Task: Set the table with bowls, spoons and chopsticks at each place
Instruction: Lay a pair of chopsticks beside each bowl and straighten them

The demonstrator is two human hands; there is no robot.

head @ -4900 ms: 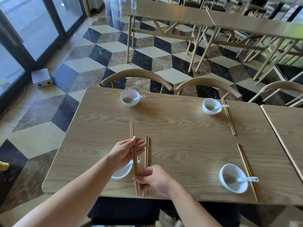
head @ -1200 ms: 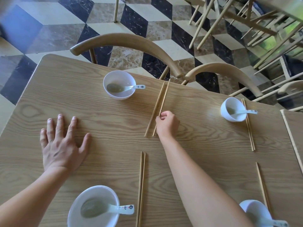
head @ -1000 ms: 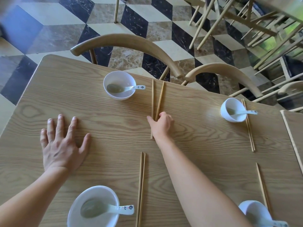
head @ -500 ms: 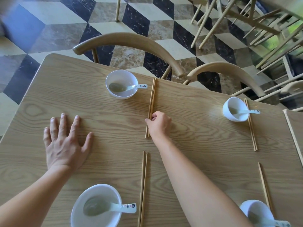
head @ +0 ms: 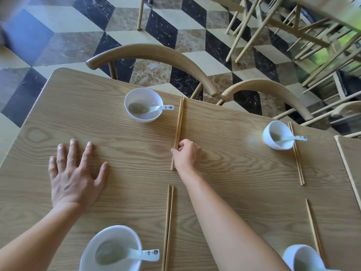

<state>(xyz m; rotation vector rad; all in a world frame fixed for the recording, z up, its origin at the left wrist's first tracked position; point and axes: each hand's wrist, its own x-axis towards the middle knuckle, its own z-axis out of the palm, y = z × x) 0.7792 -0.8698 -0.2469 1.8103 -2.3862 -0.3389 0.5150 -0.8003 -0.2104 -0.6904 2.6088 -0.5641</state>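
On the wooden table (head: 234,173), my right hand (head: 187,154) pinches the near end of a chopstick pair (head: 179,126) lying just right of the far left white bowl (head: 144,104) with its spoon (head: 156,108). My left hand (head: 75,177) rests flat on the tabletop, fingers spread, holding nothing. A near left bowl (head: 111,249) with a spoon has another chopstick pair (head: 168,227) to its right. The far right bowl (head: 278,134) has chopsticks (head: 297,155) beside it. The near right bowl (head: 304,257) sits at the frame's bottom edge beside chopsticks (head: 314,229).
Two curved wooden chair backs (head: 154,55) (head: 269,89) stand along the table's far edge. A second table (head: 351,153) abuts on the right. Beyond is a chequered tile floor (head: 175,22) with more chairs and table legs at the upper right.
My right hand has straightened the far left chopstick pair from a splayed slant to a closed, near-parallel line beside the bowl. My left hand stays flat on the table.
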